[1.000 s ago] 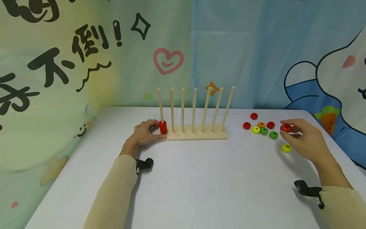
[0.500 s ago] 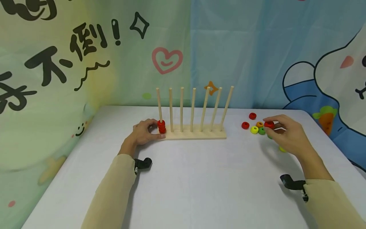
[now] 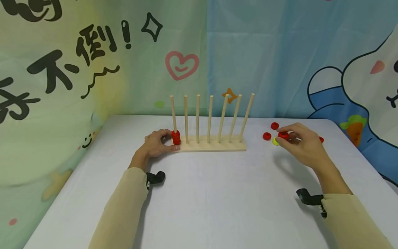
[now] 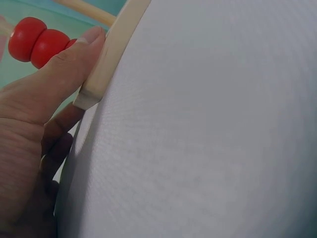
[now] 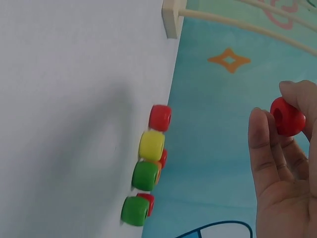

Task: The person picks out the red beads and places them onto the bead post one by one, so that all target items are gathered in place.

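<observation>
My left hand grips the left end of a wooden base, from which a row of several upright pegs rises. Red beads are stacked low on the leftmost peg. In the left wrist view the thumb lies on the base's front edge, with fingers behind it. Above the right part of the table, my right hand pinches a red bead between thumb and fingertips. The right wrist view shows that same bead held off the table, its hole visible.
Loose beads lie around and under the right hand: a red one, another red one, a partly covered yellow one, and a red one farther right. Green beads show in the right wrist view. A printed cloth hangs behind the table.
My right hand has moved left with the red bead, from the right of the loose beads to above them. My left hand keeps its hold on the base.
</observation>
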A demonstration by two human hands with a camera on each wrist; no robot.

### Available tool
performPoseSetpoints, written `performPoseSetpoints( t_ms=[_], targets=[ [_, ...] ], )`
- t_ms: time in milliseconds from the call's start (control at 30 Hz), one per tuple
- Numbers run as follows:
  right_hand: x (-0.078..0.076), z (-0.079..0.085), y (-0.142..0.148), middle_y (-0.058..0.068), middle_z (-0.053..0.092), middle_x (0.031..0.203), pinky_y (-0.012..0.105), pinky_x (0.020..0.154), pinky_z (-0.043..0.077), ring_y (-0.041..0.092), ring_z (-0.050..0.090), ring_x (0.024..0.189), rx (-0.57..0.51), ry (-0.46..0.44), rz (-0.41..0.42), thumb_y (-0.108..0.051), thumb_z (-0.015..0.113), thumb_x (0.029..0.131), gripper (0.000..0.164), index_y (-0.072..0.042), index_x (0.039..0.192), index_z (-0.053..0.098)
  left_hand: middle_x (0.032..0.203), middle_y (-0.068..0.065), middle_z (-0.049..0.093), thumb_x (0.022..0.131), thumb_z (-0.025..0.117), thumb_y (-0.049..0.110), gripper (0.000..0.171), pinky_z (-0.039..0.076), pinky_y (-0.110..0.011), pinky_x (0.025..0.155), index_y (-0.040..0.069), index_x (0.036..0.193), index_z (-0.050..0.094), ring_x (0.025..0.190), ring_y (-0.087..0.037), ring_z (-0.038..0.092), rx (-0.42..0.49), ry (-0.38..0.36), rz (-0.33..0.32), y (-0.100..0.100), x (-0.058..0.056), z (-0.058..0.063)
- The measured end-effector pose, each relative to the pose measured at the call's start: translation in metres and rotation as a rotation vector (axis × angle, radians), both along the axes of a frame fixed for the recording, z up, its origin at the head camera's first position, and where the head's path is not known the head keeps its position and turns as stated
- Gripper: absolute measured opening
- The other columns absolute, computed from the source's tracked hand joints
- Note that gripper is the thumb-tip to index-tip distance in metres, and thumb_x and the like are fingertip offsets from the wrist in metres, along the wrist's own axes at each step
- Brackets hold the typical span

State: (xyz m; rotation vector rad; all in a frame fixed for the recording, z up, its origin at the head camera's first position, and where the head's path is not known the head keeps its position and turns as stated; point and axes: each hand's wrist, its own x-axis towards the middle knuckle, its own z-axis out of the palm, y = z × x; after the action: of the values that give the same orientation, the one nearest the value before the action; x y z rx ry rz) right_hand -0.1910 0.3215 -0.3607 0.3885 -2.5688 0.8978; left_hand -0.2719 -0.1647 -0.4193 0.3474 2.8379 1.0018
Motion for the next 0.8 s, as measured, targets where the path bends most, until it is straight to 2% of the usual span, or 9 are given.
performPoseSetpoints(
  t_ms=[200,500,733,800],
  targets=[
    [-0.002,0.001,-0.01,0.001,0.063,0.108,0.003,0.079,0.041,0.007,0.055,0.088,-0.044,0.031,0.067,-0.01,0.079,0.084,0.029,-0.013,0.113,0.071,0.134,-0.005,0.058,0.073,0.081,0.055,0.061,0.016,-0.055,0.109,0.023,0.122,0.063,0.128,-0.03,0.043,0.003,-0.004,0.001,-0.001,0.0,-0.001],
    [-0.008,0.003,-0.024,-0.002,0.062,0.107,0.006,0.078,0.044,0.008,0.056,0.089,-0.109,0.015,0.1,-0.009,0.08,0.083,0.032,-0.014,0.113,0.07,0.133,-0.005,0.059,0.074,0.082,0.053,0.059,0.016,-0.055,0.109,0.022,0.121,0.063,0.128,-0.03,0.044,0.005,-0.001,0.003,-0.001,0.001,-0.001],
    [0.006,0.031,-0.053,0.01,0.061,0.101,0.008,0.076,0.048,0.009,0.058,0.087,-0.163,0.034,0.157,0.003,0.076,0.083,0.028,0.0,0.11,0.069,0.133,-0.005,0.059,0.075,0.081,0.053,0.058,0.016,-0.055,0.109,0.022,0.121,0.063,0.128,-0.029,0.043,0.002,0.001,0.004,0.0,0.0,-0.001],
    [0.007,0.034,-0.057,0.01,0.06,0.098,0.009,0.075,0.049,0.01,0.059,0.086,-0.181,0.039,0.175,0.003,0.075,0.084,0.027,0.002,0.11,0.069,0.133,-0.005,0.059,0.075,0.081,0.053,0.058,0.015,-0.055,0.11,0.022,0.121,0.063,0.128,-0.03,0.043,0.001,-0.001,0.006,0.001,0.0,-0.001]
  ],
)
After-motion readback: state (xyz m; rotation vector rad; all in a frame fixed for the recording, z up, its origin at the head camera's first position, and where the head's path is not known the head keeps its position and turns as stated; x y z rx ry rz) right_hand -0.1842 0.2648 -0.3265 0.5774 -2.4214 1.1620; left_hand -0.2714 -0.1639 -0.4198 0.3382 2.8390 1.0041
